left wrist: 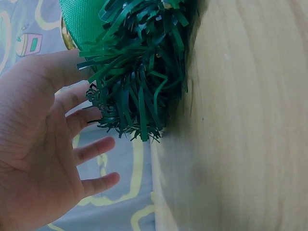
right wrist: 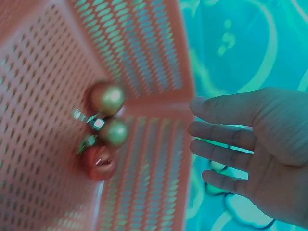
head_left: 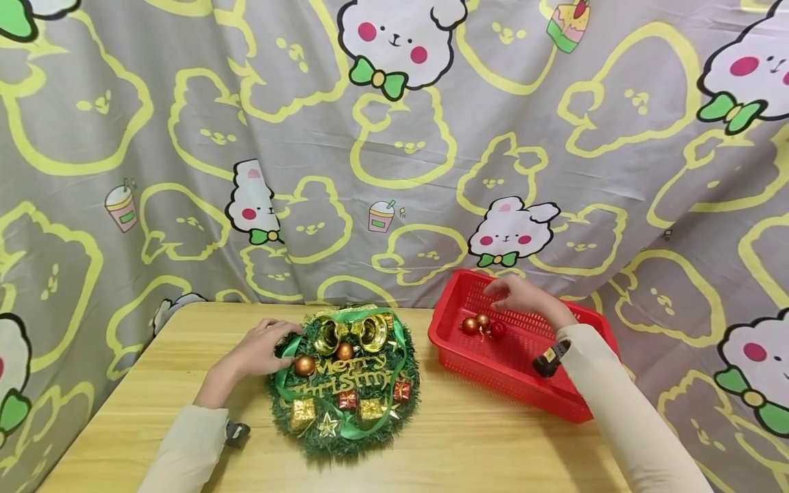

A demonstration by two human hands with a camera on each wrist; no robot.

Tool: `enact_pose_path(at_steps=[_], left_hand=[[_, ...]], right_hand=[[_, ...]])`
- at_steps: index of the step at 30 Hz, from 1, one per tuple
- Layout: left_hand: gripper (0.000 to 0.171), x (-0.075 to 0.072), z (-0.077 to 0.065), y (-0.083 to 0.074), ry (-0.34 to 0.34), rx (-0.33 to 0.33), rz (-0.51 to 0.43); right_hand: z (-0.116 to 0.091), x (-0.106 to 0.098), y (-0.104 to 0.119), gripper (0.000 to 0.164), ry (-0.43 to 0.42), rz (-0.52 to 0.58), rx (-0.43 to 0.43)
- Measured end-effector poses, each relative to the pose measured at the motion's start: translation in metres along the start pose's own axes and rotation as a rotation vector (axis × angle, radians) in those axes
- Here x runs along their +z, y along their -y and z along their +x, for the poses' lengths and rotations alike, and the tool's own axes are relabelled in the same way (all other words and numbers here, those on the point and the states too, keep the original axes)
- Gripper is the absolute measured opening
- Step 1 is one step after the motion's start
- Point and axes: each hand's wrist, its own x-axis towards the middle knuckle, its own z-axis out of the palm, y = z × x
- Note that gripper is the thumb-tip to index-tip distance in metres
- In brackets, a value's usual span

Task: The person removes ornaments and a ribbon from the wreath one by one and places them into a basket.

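Observation:
A green tinsel wreath (head_left: 345, 448) lies on the table with gold bells (head_left: 372, 333), "Merry Christmas" lettering, small gift boxes, a green ribbon and two copper baubles (head_left: 305, 365). At its left edge is my left hand (head_left: 261, 350), fingers spread, the thumb and nearer fingers touching or overlapping the tinsel (left wrist: 139, 91) in the left wrist view. My right hand (head_left: 522, 298) hovers over the far side of a red basket (head_left: 487, 385), fingers loosely extended and holding nothing. Inside the basket lie two copper baubles (right wrist: 108, 99) and a red ornament (right wrist: 99, 162).
The wooden table (head_left: 468, 445) runs up to a grey curtain (head_left: 333, 226) with cartoon animals hanging behind it. The basket's tall perforated walls rise around the ornaments. A dark wrist camera (head_left: 550, 358) sits on my right sleeve, another (head_left: 237, 434) on my left.

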Motion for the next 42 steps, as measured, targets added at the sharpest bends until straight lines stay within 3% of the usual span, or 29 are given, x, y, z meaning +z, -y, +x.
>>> enact_pose_path(at_steps=[15, 27, 42], left_hand=[[0.051, -0.001, -0.001, 0.001, -0.003, 0.003, -0.002], [0.050, -0.002, -0.001, -0.001, -0.004, 0.004, -0.002], [0.050, -0.002, -0.002, -0.001, 0.001, -0.003, 0.000]], right_hand=[[0.008, -0.010, 0.102, 0.034, -0.125, -0.038, -0.193], [0.031, 0.024, 0.170, 0.031, -0.144, 0.003, -0.438], [0.054, 0.066, 0.231, 0.031, -0.067, -0.027, -0.572]])
